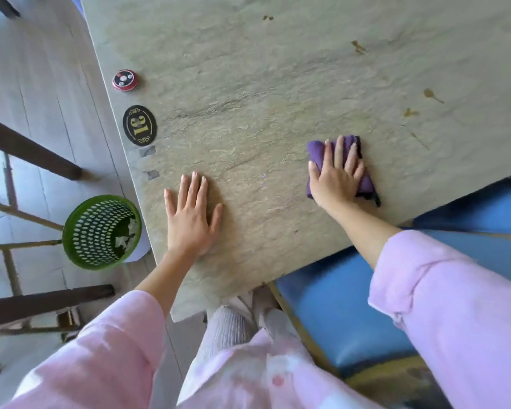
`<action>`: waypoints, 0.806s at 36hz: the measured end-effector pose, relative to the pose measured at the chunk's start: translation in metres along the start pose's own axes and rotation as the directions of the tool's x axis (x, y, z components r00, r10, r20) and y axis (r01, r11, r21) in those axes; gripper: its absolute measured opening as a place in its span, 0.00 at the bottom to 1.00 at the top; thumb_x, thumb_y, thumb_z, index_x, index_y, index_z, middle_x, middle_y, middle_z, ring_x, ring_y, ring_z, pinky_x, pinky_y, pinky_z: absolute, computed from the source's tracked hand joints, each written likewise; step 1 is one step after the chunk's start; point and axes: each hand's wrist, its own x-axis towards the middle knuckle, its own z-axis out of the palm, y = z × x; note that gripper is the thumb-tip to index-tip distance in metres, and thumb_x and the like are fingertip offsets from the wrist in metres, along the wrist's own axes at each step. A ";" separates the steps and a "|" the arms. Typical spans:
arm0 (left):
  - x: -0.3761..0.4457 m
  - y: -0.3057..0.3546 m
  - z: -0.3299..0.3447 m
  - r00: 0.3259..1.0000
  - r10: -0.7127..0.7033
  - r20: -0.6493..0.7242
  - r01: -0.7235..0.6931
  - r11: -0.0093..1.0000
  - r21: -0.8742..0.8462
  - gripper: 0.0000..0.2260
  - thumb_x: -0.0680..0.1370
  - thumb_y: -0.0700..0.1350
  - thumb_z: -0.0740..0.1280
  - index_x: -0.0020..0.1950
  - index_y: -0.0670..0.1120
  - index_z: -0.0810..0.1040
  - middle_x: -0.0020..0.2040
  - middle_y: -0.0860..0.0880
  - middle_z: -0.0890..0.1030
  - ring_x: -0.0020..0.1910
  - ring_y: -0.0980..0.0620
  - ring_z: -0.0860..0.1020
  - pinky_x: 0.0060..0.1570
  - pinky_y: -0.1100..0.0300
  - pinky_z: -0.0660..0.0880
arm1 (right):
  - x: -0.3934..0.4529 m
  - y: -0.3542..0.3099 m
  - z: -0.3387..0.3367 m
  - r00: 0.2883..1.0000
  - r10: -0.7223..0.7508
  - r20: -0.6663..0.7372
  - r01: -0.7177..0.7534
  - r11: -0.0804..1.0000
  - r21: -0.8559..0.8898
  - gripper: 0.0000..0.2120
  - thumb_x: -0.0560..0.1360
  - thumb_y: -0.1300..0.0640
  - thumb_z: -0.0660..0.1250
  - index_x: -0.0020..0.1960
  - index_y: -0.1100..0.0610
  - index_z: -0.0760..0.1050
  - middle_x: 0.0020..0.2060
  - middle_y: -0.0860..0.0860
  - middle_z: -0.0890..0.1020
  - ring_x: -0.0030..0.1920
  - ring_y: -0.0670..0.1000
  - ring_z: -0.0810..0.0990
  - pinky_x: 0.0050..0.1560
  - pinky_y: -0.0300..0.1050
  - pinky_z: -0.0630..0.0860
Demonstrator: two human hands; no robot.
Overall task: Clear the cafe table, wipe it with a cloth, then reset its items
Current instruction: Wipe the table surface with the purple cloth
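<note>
The stone-look cafe table [248, 84] fills the middle of the view. My right hand [335, 177] presses flat, fingers straight, on a folded purple cloth [366, 184] near the table's right edge. Flat on the bare tabletop near the front edge lies my left hand [191, 216], fingers spread and holding nothing. Several brown stains [410, 112] mark the table beyond the cloth, toward the far right.
A red call button [124, 80] and a black oval number plate [139, 125] sit along the table's left edge. A green perforated waste basket [101, 231] stands on the floor at the left among dark chair legs. A blue cushioned seat [351, 314] lies under the table's right edge.
</note>
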 end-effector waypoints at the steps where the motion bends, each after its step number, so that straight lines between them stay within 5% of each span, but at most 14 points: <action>1: 0.000 0.000 0.000 1.000 0.001 -0.005 -0.001 1.000 -0.002 0.30 0.82 0.59 0.50 0.79 0.45 0.53 0.80 0.48 0.52 0.79 0.49 0.44 0.75 0.39 0.42 | -0.007 -0.015 0.005 1.000 -0.025 -0.012 0.025 1.000 0.000 0.35 0.77 0.39 0.46 0.76 0.57 0.64 0.78 0.56 0.61 0.77 0.64 0.58 0.71 0.64 0.56; 5: -0.001 0.001 0.002 0.999 0.005 -0.039 -0.005 1.000 -0.019 0.29 0.82 0.59 0.51 0.79 0.46 0.55 0.80 0.48 0.53 0.79 0.49 0.46 0.76 0.40 0.43 | -0.072 -0.058 0.028 0.881 -0.473 -0.026 0.471 0.880 -0.065 0.32 0.78 0.41 0.54 0.76 0.56 0.65 0.77 0.57 0.63 0.76 0.64 0.61 0.71 0.64 0.60; 9: -0.001 0.000 0.002 0.999 0.006 -0.051 -0.007 1.000 -0.023 0.30 0.81 0.59 0.50 0.79 0.45 0.56 0.80 0.47 0.55 0.79 0.48 0.47 0.75 0.39 0.44 | -0.136 -0.051 0.036 0.543 -0.829 0.135 0.839 0.534 -0.103 0.32 0.79 0.39 0.52 0.79 0.55 0.59 0.79 0.54 0.57 0.79 0.61 0.53 0.75 0.63 0.54; 12: -0.002 0.001 0.001 0.999 0.004 -0.049 -0.005 1.000 -0.022 0.30 0.81 0.60 0.49 0.79 0.45 0.56 0.80 0.47 0.54 0.79 0.48 0.47 0.75 0.39 0.44 | -0.114 -0.024 0.024 0.272 -0.926 0.260 0.961 0.246 -0.129 0.32 0.80 0.38 0.50 0.79 0.52 0.56 0.80 0.52 0.55 0.79 0.59 0.51 0.77 0.59 0.50; 14: -0.003 0.001 0.000 0.999 0.001 -0.052 -0.003 1.000 -0.031 0.30 0.81 0.60 0.50 0.79 0.45 0.56 0.80 0.47 0.54 0.79 0.48 0.47 0.75 0.39 0.44 | -0.082 -0.006 0.014 0.189 -0.932 0.311 0.977 0.145 -0.158 0.31 0.80 0.38 0.50 0.79 0.50 0.56 0.79 0.50 0.55 0.79 0.57 0.50 0.77 0.57 0.48; 16: -0.003 0.002 0.000 0.998 -0.001 -0.056 -0.001 0.999 -0.037 0.29 0.81 0.59 0.51 0.79 0.45 0.56 0.80 0.48 0.54 0.79 0.49 0.47 0.75 0.39 0.44 | -0.052 0.013 0.005 0.260 -0.911 0.319 0.961 0.212 -0.176 0.31 0.80 0.38 0.50 0.80 0.49 0.54 0.80 0.49 0.54 0.80 0.56 0.49 0.77 0.57 0.46; 18: -0.002 0.002 0.000 0.999 -0.009 -0.044 0.007 1.000 -0.026 0.29 0.81 0.59 0.52 0.79 0.46 0.55 0.80 0.48 0.53 0.79 0.50 0.46 0.75 0.39 0.45 | -0.032 0.023 -0.001 0.472 -0.824 0.314 0.882 0.442 -0.167 0.33 0.79 0.37 0.47 0.80 0.49 0.51 0.80 0.48 0.51 0.80 0.55 0.47 0.77 0.59 0.47; 21: -0.003 0.003 -0.001 0.999 -0.020 -0.029 0.020 1.000 -0.008 0.30 0.81 0.60 0.51 0.79 0.46 0.55 0.80 0.49 0.52 0.79 0.50 0.45 0.75 0.39 0.45 | -0.027 0.012 0.000 0.815 -0.559 0.152 0.578 0.801 -0.155 0.32 0.79 0.39 0.47 0.79 0.51 0.56 0.79 0.50 0.55 0.79 0.57 0.53 0.73 0.63 0.56; 23: -0.003 0.004 -0.002 1.000 -0.019 -0.019 0.018 1.000 -0.008 0.30 0.81 0.60 0.51 0.79 0.46 0.55 0.80 0.49 0.52 0.79 0.50 0.45 0.75 0.39 0.45 | -0.040 -0.014 0.009 0.926 -0.374 0.045 0.377 0.919 -0.114 0.31 0.78 0.40 0.50 0.77 0.54 0.63 0.78 0.53 0.62 0.77 0.61 0.60 0.71 0.63 0.59; 26: -0.003 0.004 -0.003 1.000 -0.018 -0.022 0.017 1.000 -0.016 0.30 0.81 0.60 0.51 0.79 0.46 0.56 0.80 0.48 0.53 0.79 0.49 0.46 0.75 0.39 0.45 | -0.070 -0.051 0.021 0.946 -0.324 -0.012 0.323 0.944 -0.066 0.31 0.78 0.40 0.53 0.76 0.56 0.65 0.76 0.57 0.64 0.75 0.65 0.62 0.70 0.65 0.60; 27: -0.002 0.003 -0.003 1.000 -0.015 -0.020 0.015 1.000 -0.019 0.30 0.80 0.60 0.51 0.79 0.46 0.56 0.80 0.48 0.54 0.79 0.49 0.47 0.75 0.39 0.46 | -0.079 -0.054 0.024 0.910 -0.415 0.006 0.415 0.907 -0.069 0.31 0.79 0.40 0.54 0.76 0.56 0.64 0.77 0.57 0.63 0.76 0.65 0.61 0.70 0.65 0.60; 29: -0.002 0.003 -0.002 1.000 -0.011 -0.018 0.010 1.000 -0.016 0.30 0.80 0.60 0.51 0.79 0.46 0.56 0.80 0.48 0.54 0.79 0.49 0.47 0.75 0.39 0.46 | -0.094 -0.042 0.027 0.726 -0.683 0.080 0.687 0.719 -0.100 0.31 0.79 0.40 0.54 0.78 0.54 0.61 0.78 0.55 0.60 0.77 0.63 0.57 0.71 0.65 0.60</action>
